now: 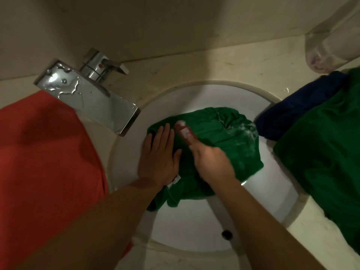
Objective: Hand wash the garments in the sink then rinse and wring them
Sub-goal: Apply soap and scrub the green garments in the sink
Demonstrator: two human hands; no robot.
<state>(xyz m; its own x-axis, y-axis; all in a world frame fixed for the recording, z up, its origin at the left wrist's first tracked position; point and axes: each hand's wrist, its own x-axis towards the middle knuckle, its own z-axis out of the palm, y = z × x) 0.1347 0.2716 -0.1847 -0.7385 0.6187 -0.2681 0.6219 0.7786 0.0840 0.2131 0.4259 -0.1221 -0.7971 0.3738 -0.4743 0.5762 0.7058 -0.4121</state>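
A wet green garment (231, 137) lies bunched in the white sink (194, 227), with white suds on its right folds. My left hand (159, 154) lies flat with straight fingers on the garment's left edge. My right hand (212, 162) grips a reddish-brown soap bar (185, 133), foamy at its tip, and holds it against the cloth beside my left fingers.
A chrome faucet (91, 94) with a wet top juts over the sink from the upper left. An orange cloth (44, 156) covers the left counter. A green garment (327, 156) and a blue garment (298, 106) lie on the right counter, a clear plastic bag (329, 49) behind them.
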